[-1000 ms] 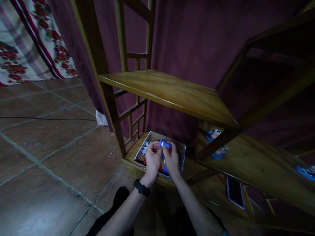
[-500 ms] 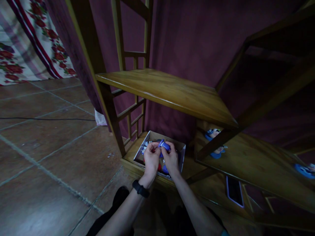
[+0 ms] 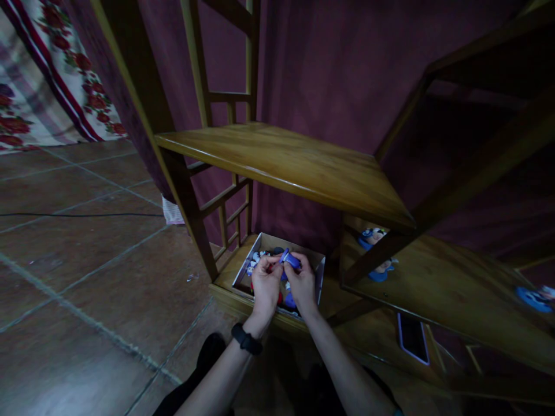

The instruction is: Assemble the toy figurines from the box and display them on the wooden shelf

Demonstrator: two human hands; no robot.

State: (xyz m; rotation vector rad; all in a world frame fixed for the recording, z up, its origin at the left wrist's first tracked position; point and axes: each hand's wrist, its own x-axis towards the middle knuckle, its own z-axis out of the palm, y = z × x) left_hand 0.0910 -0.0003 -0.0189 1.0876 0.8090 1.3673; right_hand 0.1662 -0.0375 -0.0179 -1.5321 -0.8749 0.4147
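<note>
Between my fingertips, over an open box [image 3: 321, 276], is a small purple toy piece [image 3: 292, 261] with a round rim at its left end. My left hand [image 3: 266, 282] pinches it from the left, by the rim. My right hand [image 3: 302, 281] grips its thicker right part. Several small toy figures [image 3: 252, 264] in white, blue and dark colours lie in the box. A purple piece [image 3: 289, 300] and a red one show below my hands. My hands hide the middle of the box, and the figures are too dim to make out fully.
The box stands on a low wooden ledge under a wooden shelf [image 3: 281, 164]. Further right, figures on blue bases [image 3: 378, 273] sit on another board, with a phone [image 3: 413, 339] lower down. A slanted post [image 3: 182, 216] rises at left; a black cable [image 3: 82, 215] crosses the tiled floor.
The view has shifted slightly. Both hands still hold the purple piece over the box, and its rim has tilted a little. More figures show at the box's left side.
</note>
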